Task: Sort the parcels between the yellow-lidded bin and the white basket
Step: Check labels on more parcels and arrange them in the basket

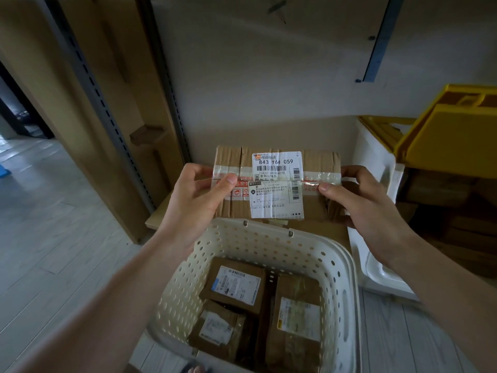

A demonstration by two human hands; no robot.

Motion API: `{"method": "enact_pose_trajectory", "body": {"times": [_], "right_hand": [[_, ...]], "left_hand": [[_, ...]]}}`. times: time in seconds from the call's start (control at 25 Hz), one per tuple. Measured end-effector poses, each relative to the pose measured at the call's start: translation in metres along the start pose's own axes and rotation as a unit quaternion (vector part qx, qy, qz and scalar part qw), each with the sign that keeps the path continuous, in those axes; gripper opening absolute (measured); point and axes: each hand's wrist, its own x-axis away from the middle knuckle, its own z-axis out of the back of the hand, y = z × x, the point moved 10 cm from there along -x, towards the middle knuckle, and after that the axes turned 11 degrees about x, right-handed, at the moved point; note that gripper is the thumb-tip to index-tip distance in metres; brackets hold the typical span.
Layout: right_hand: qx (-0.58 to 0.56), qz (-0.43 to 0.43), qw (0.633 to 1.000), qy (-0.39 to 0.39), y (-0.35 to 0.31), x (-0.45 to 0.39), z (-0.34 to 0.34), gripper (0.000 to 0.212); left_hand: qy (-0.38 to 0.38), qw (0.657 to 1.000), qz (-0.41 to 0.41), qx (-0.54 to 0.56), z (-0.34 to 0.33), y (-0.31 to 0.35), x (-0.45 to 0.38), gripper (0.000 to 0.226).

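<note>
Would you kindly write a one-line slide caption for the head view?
Both hands, left hand and right hand, hold a labelled cardboard parcel above the white basket of parcels.

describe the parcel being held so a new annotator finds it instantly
Start at the white basket in the lower middle; just above its far rim, both hands, left hand and right hand, grip a flat cardboard parcel by its ends. Unlike the parcels lying inside the basket, it is lifted and its label reads 843 Y64 059.
</note>
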Motion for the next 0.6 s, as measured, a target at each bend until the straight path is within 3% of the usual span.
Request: {"method": "enact_pose_trajectory", "body": {"times": [0.36,0.6], "right_hand": [[0.122,-0.116,0.980,-0.107,0.065,0.020,-0.036,0.038],[0.154,-0.191,0.958,-0.146,0.110,0.030,-0.064,0.031]], "left_hand": [[-0.052,0.983,0.084,-0.153,0.025,-0.047,0.008,0.029],[-0.084,0.940,0.137,-0.301,0.040,-0.098,0.007,0.019]]}}
